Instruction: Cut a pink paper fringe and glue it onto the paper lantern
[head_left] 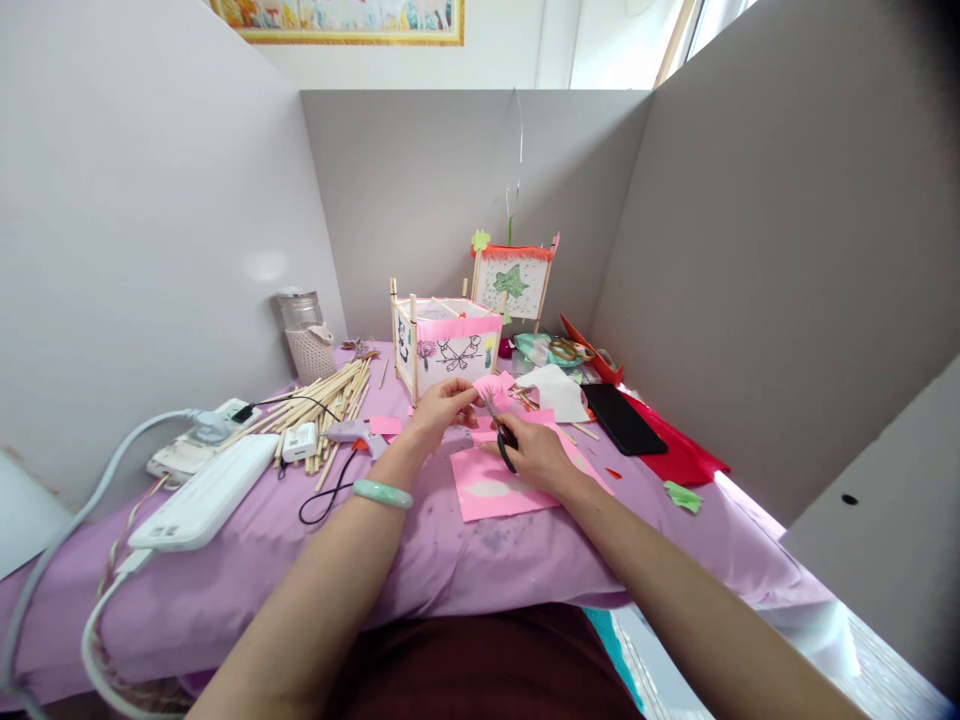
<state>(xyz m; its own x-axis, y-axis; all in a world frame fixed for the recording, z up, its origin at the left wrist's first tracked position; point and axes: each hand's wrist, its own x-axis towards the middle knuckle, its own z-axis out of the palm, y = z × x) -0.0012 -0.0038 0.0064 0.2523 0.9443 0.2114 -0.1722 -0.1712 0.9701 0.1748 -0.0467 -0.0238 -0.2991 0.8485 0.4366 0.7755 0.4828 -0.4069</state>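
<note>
In the head view, my left hand pinches a small piece of pink paper whose edge looks cut into a fringe. My right hand is closed round black-handled scissors, their blades pointing up at that paper. Under my right hand lies a larger pink sheet with pale patches. Just beyond my hands stands a stick-framed paper lantern with a pink top strip and drawn birds. A second lantern, with a red fringe and a green leaf shape, is behind it.
At left are a pile of wooden sticks, a glue gun, a white power bank, cables and a jar. To the right lie a black phone, red material and another pair of scissors. Grey partitions enclose the table.
</note>
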